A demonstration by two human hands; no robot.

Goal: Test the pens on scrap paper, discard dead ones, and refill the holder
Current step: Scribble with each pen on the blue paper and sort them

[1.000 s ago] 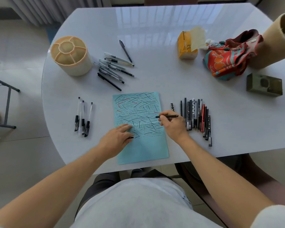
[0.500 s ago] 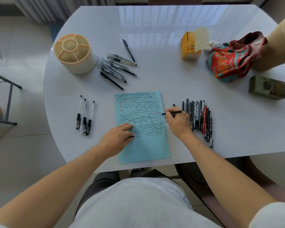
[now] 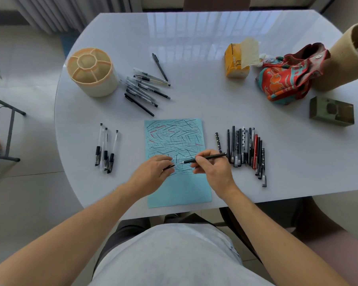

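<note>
A light blue scrap sheet (image 3: 180, 188) covered in black and red strokes lies at the table's near edge. My right hand (image 3: 213, 172) grips a black pen (image 3: 207, 158), tip pointing left over the paper's middle. My left hand (image 3: 153, 174) rests on the sheet and pinches a small black cap (image 3: 169, 166) close to the pen tip. A beige divided pen holder (image 3: 92, 72) stands empty at the far left. Three clear pens (image 3: 105, 149) lie left of the paper, a row of dark pens (image 3: 246, 149) right of it, and a loose pile of pens (image 3: 145, 87) beside the holder.
At the back right of the white table (image 3: 194, 48) are a yellow tissue pack (image 3: 235, 62), a red patterned cloth bag (image 3: 287, 79), a tan cylinder (image 3: 343, 58) and an olive box (image 3: 331, 111). A metal stand (image 3: 6, 124) is on the floor at left.
My right hand moved left from the paper's right edge to its middle, bringing the pen tip close to the cap in my left hand. The left hand stayed on the paper.
</note>
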